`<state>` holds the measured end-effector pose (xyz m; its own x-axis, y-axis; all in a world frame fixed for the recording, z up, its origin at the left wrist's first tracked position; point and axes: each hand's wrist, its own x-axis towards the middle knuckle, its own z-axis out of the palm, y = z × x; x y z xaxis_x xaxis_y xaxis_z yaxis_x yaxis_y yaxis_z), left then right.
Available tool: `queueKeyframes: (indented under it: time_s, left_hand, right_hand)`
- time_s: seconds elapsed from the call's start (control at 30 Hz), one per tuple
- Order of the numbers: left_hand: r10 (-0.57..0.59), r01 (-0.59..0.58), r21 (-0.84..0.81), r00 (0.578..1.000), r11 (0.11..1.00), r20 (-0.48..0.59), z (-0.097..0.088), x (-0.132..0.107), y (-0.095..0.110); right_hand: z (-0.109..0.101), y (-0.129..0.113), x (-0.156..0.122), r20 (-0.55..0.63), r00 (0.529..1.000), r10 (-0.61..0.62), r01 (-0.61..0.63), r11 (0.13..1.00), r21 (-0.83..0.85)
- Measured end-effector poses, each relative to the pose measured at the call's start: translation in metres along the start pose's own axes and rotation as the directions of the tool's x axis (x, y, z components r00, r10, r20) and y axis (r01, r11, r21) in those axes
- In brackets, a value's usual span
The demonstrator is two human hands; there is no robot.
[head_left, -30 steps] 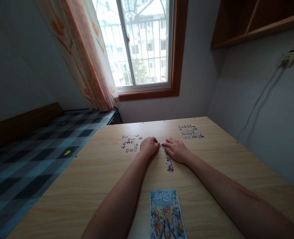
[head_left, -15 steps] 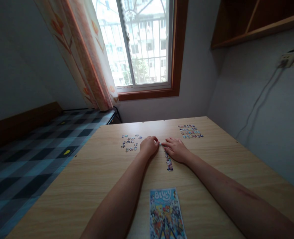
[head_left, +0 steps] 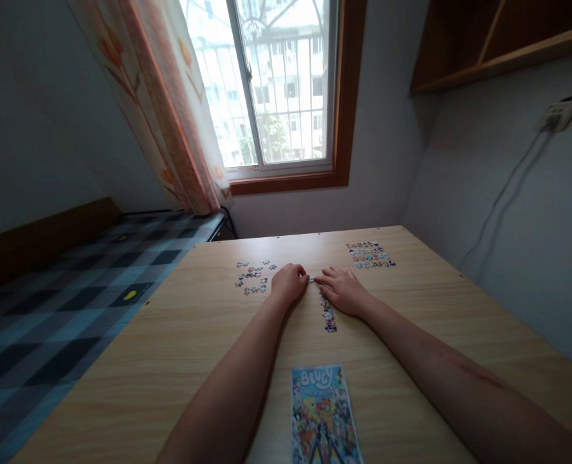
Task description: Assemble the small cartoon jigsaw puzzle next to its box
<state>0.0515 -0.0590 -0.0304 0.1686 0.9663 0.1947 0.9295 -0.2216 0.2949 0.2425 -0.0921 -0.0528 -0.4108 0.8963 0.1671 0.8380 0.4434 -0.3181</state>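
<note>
The left hand [head_left: 289, 282] and the right hand [head_left: 346, 290] are resting apart on the table [head_left: 145, 361], straight beyond the picture card [head_left: 322, 412], with a small puzzle piece [head_left: 311, 280] lying between their fingertips. The left fingers are curling in toward the thumb beside that piece, though whether they are gripping it I cannot tell; the right hand is lying palm down, its fingers slightly spread. Very little is changing: the left hand is sitting a hair further left than half a second ago, while the right hand is keeping its place. So the puzzle strip [head_left: 330, 319], stretching away beyond the card's far edge, is not visibly growing. The right hand is crowding its far end, making it hard to see how the pieces are meeting there. Loose puzzle pieces [head_left: 254, 276] are lying beyond the card to the left, near the left hand, and puzzle rows [head_left: 373, 263] are lying beyond it to the right. Farther to the card's left a checked bed [head_left: 73, 322] is standing
</note>
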Motion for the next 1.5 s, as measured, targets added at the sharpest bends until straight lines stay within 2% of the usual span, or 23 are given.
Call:
queueKeyframes:
  time_s: [0.13,0.3,0.47,0.67,1.0,1.27,1.5]
  left_hand:
    - [0.016,-0.016,-0.019,1.000,1.000,-0.008,0.000,0.000,-0.004]
    - [0.119,-0.115,-0.131,0.992,0.985,0.029,-0.003,0.001,-0.013]
    - [0.138,-0.135,-0.104,0.990,0.985,0.020,-0.003,0.001,-0.014]
    - [0.118,-0.117,-0.081,0.993,0.990,0.000,-0.001,0.001,-0.012]
    - [0.155,-0.155,-0.075,0.988,0.985,-0.003,-0.004,-0.002,-0.013]
    - [0.167,-0.168,0.055,0.986,0.984,0.021,-0.010,-0.006,0.001]
    - [0.068,-0.069,-0.011,0.997,0.998,-0.025,0.001,-0.005,-0.002]
  right_hand:
    - [0.000,0.000,0.000,0.001,1.000,-0.001,0.001,1.000,0.007]
    - [0.000,0.001,0.000,0.005,1.000,-0.008,0.008,1.000,0.009]
    - [-0.001,0.000,0.000,0.014,1.000,-0.003,0.003,1.000,0.016]
    - [-0.002,-0.001,-0.001,0.010,1.000,-0.002,0.002,1.000,0.013]
    - [-0.001,0.000,0.000,0.011,1.000,-0.005,0.005,1.000,0.009]
    - [-0.002,-0.002,-0.001,0.007,1.000,-0.014,0.014,1.000,0.014]
    - [0.001,-0.001,-0.001,0.000,1.000,-0.022,0.022,1.000,-0.006]
